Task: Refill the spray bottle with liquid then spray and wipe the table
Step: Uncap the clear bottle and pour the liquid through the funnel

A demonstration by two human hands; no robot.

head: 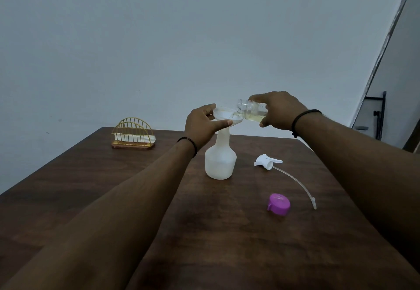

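Observation:
A white translucent spray bottle (220,161) stands uncapped in the middle of the dark wooden table (227,233). A clear funnel (223,115) sits in its neck, and my left hand (202,125) holds the funnel's rim between thumb and fingers. My right hand (278,110) grips a small clear bottle (250,112) tipped on its side, mouth over the funnel, with pale yellow liquid inside. The white spray head (267,160) with its long dip tube lies on the table to the right. A purple cap (279,204) lies nearer to me.
A gold wire napkin holder (133,136) with white napkins stands at the table's far left. A plain wall runs behind the table. A dark metal frame (378,117) stands off the table at the right.

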